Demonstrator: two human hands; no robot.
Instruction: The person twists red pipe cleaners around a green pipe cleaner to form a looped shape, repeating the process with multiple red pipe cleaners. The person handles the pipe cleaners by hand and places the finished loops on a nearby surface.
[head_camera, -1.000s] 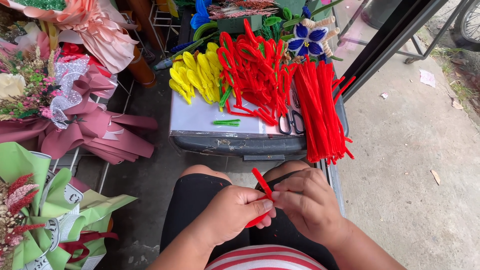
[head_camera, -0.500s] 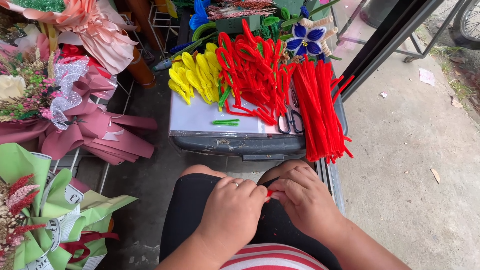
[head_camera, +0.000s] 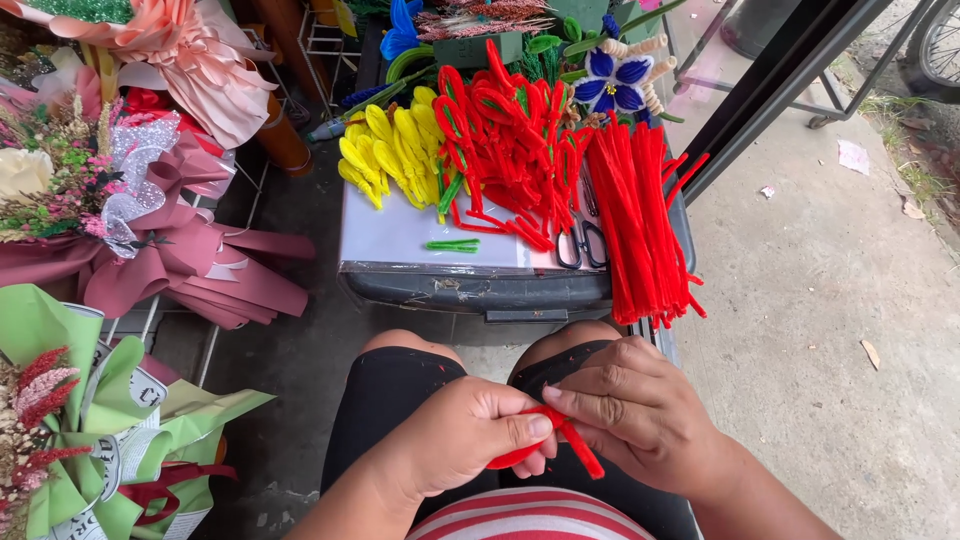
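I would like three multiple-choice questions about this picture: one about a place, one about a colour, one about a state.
1. Where do the scissors lie?
A. on the dark box, left of the straight red stems
B. on the concrete ground
C. in the green-wrapped bouquet

2. What colour is the stem in the hands?
A. yellow
B. red
C. blue

3. How is that stem?
A. lying loose on the box
B. pinched between the left hand and the right hand
C. held by the right hand alone

Answers: 1 A, their handles rest on the box top beside the stems. 2 B, it shows red between the fingers. 3 B, both hands grip it above the lap.

red pipe cleaner (head_camera: 560, 440) (bright), yellow petals (head_camera: 392, 152)
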